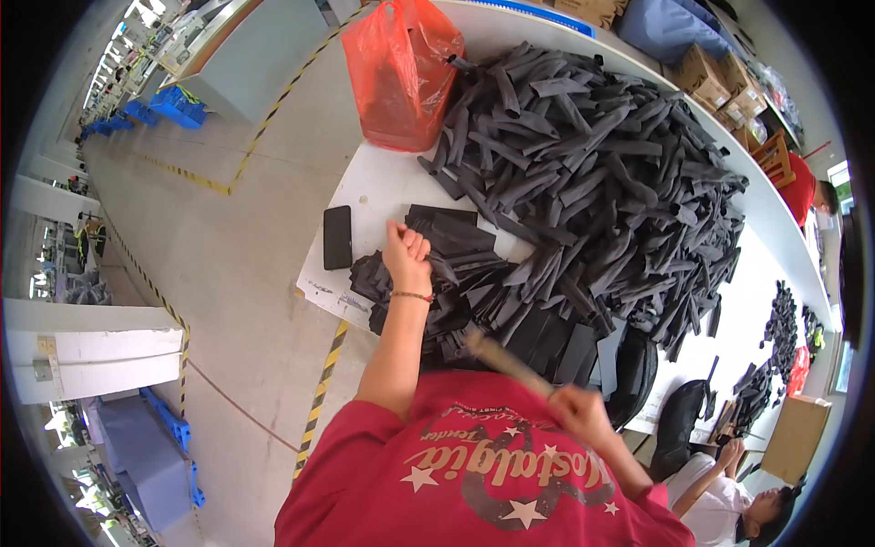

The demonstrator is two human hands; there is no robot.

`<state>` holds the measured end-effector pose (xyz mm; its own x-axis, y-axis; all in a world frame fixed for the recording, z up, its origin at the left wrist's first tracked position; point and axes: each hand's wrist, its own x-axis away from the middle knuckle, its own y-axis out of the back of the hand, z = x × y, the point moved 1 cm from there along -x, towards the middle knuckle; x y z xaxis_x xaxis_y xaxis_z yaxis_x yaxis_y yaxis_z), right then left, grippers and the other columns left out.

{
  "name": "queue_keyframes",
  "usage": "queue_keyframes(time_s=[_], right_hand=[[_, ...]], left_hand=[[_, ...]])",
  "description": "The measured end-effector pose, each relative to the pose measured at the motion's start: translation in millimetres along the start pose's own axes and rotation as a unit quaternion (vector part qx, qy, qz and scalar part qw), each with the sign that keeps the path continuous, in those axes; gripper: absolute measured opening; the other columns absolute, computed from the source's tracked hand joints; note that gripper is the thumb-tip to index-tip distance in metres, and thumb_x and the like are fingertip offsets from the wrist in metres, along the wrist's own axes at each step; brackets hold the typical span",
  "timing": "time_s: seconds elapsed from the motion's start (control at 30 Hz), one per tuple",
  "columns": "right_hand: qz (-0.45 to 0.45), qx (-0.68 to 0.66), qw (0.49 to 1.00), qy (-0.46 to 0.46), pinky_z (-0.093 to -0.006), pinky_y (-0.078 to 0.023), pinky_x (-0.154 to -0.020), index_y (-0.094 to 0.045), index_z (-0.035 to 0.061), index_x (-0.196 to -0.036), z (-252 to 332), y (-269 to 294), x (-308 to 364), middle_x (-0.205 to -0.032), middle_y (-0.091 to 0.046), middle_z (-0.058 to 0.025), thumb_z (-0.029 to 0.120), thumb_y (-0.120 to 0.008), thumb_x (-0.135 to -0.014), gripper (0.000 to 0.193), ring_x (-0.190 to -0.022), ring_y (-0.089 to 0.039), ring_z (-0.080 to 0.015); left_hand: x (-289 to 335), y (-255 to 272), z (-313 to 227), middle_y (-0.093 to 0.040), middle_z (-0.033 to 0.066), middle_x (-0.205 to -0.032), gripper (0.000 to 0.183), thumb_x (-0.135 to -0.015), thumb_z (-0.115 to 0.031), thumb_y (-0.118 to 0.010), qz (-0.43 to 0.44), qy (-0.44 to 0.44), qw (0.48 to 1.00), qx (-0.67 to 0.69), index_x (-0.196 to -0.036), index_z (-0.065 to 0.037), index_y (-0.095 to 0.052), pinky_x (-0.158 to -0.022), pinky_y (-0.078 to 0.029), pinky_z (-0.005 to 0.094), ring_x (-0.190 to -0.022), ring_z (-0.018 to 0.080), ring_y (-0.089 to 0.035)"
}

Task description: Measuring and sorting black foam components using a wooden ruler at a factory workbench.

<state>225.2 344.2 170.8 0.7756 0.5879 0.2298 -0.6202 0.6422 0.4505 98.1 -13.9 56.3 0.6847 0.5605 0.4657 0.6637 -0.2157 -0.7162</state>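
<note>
My left hand (407, 255) is closed, fingers curled, above a bundle of black fabric strips (451, 269) near the table's left end. Whether anything sits inside those fingers is hidden. In front of my shirt, my right hand (581, 412) grips one end of a tan, wooden-looking stick (510, 363). The stick is blurred, and its other end points toward the lower edge of the bundle. Just left of my left hand lies a black phone (337, 237). Beyond both hands rises a large heap of black fabric tubes or strips (592, 173).
A red plastic bag (401, 82) stands at the table's far left corner. Black bags (684, 424) and a cardboard box (796, 438) are to the right. A person in white (715, 497) sits at the lower right; another in red (797, 191) is beyond the table.
</note>
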Motion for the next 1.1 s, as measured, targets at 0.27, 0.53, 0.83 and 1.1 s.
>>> queue_keyframes(time_s=[0.27, 0.53, 0.83, 1.1], right_hand=[[-0.242, -0.065, 0.95, 0.184, -0.0254, -0.039, -0.056, -0.061, 0.0001, -0.096, 7, -51, -157, -0.075, -0.052, -0.0051, 0.004, -0.07, -0.083, 0.016, -0.061, -0.046, -0.0124], [-0.178, -0.152, 0.971, 0.054, -0.0226, -0.036, -0.059, -0.057, 0.0017, -0.085, 4, -14, -204, -0.071, -0.046, 0.0037, 0.011, -0.063, -0.091, 0.012, -0.067, -0.041, -0.0053], [-0.433, -0.16, 0.884, 0.077, -0.0242, -0.037, -0.057, -0.057, -0.0002, -0.089, 49, 71, -324, -0.068, -0.047, 0.0015, 0.017, -0.059, -0.095, 0.018, -0.063, -0.042, -0.0072], [-0.456, -0.099, 0.879, 0.094, -0.0225, -0.037, -0.059, -0.056, -0.0027, -0.111, 14, 150, -357, -0.076, -0.053, -0.0003, 0.021, -0.054, -0.098, 0.027, -0.066, -0.045, -0.007]], left_hand=[[70, -24, 59, -0.047, -0.0005, -0.058, 0.029, -0.097, -0.033, -0.054, -0.043, 0.137, 0.988, -0.063, -0.079, -0.01, -0.05, -0.041, -0.034, 0.0252, -0.043, 0.0113, -0.042], [78, -37, 27, -0.056, 0.0015, -0.068, 0.024, -0.093, -0.022, -0.061, 0.462, 0.118, 0.654, -0.588, -0.097, 0.001, -0.06, -0.06, -0.044, 0.026, -0.062, 0.0105, -0.053], [81, -53, 46, -0.054, 0.0055, -0.061, 0.032, -0.101, -0.023, -0.041, 0.352, 0.121, 0.838, -0.399, -0.076, -0.004, -0.045, -0.05, -0.043, 0.0259, -0.048, 0.0127, -0.053], [-49, -40, 63, -0.06, 0.0083, -0.081, 0.013, -0.082, -0.019, -0.065, 0.363, -0.253, 0.561, -0.699, -0.082, -0.006, -0.065, -0.076, -0.049, 0.0377, -0.088, 0.0274, -0.058]])
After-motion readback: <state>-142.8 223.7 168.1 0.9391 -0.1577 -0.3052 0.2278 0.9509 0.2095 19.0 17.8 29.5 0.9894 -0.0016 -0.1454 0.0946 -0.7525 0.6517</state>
